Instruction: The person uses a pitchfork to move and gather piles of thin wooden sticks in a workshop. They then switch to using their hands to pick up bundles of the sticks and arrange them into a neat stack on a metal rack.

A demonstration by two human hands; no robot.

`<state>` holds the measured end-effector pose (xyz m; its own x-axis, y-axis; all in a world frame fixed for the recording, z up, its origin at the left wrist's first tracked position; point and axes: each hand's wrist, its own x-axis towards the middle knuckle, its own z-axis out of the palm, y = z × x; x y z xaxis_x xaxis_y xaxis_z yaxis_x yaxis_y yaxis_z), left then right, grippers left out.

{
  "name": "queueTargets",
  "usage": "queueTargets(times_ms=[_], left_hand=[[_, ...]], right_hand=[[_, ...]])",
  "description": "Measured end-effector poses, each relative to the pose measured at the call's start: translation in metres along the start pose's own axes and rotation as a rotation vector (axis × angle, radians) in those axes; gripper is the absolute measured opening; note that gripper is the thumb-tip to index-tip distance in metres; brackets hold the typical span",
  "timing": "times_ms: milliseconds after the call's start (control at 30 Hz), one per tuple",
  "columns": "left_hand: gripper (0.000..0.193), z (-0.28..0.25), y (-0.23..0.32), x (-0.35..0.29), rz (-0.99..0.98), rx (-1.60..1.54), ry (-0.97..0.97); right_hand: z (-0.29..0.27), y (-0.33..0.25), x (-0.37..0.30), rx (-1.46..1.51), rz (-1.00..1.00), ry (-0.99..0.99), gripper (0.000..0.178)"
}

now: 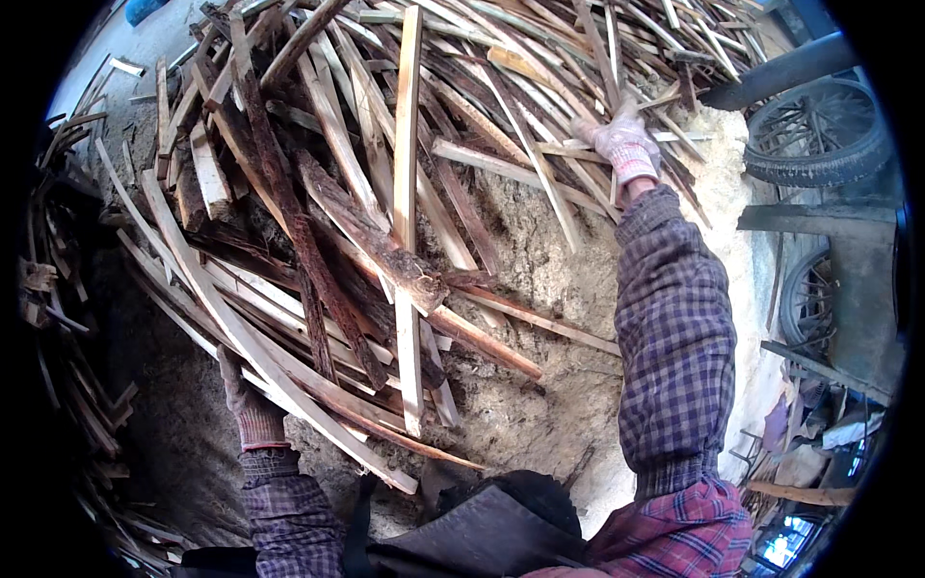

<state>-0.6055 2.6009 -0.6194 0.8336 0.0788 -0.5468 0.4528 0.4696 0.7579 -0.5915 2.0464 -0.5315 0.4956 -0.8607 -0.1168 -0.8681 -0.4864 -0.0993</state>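
My left hand [252, 405], in a pale, soiled work glove with a reddish cuff, is at the lower left against a bundle of long wooden strips [260, 361]. Its fingers are wrapped at the bundle's near edge, partly hidden by the wood. Farther off at the upper right, my right hand [624, 144], gloved alike, rests on loose strips with thumb and fingers apart. Between them lie a pale straight batten [407, 193] and dark bark-covered slabs [371, 231], crossing over other strips.
A big heap of wood offcuts [482, 48] spreads across the far side over sawdust-covered ground [540, 414]. Spoked wheels [819, 130] and a metal frame [838, 279] stand along the right. More scrap wood [82, 385] lies at the left edge.
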Motion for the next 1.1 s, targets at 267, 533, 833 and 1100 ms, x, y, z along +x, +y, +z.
queueTargets(times_ms=[267,533,833,1100], left_hand=[[0.059,-0.026,-0.003,0.008,0.057,0.027,0.005],[0.058,0.006,-0.001,-0.006,-0.083,-0.166,-0.138],[0.054,-0.006,-0.008,0.007,-0.170,-0.299,-0.239],[0.059,-0.014,0.000,0.005,-0.146,-0.291,-0.195]], right_hand=[[-0.015,-0.022,-0.029,-0.022,0.072,-0.184,0.067],[-0.008,0.060,-0.151,0.185,0.068,-0.387,0.051],[0.035,0.211,-0.361,1.008,0.118,-0.170,0.047],[-0.078,-0.043,-0.291,0.691,-0.516,-0.075,0.052]])
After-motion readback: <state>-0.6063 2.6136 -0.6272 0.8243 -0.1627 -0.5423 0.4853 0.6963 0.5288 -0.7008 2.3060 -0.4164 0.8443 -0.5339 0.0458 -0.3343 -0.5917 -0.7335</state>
